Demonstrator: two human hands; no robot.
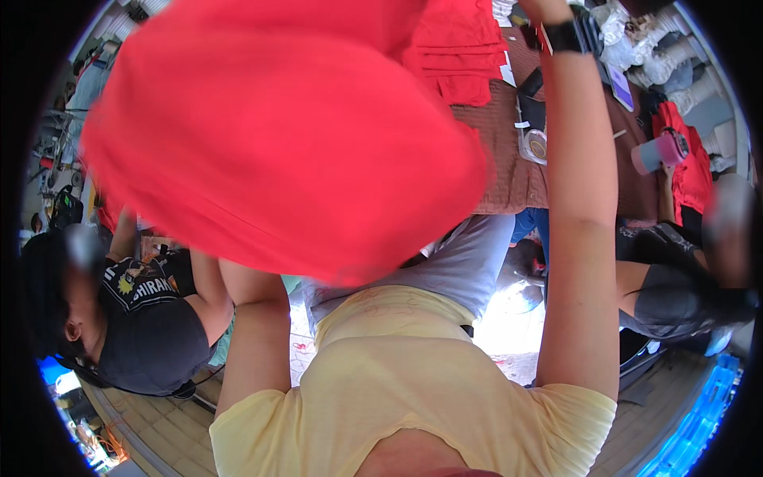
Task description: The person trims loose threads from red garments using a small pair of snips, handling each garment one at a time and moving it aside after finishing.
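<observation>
A large piece of red cloth (286,151) hangs in front of me, blurred by motion, and fills the upper left and middle of the view. My left forearm (258,318) goes up behind it, so the cloth hides my left hand. With a dark watch on its wrist, my right arm reaches to the far edge of the table. Only the base of my right hand (547,9) shows at the top edge; its fingers are cut off. Near that hand lies a stack of folded red cloth pieces (457,60).
A brown cloth-covered table (505,171) carries a round tape roll (536,147) and a phone (620,87). White thread cones (675,60) stand at the far right. One person (151,318) sits close on my left, another (668,294) on my right beside a pink cup (658,153).
</observation>
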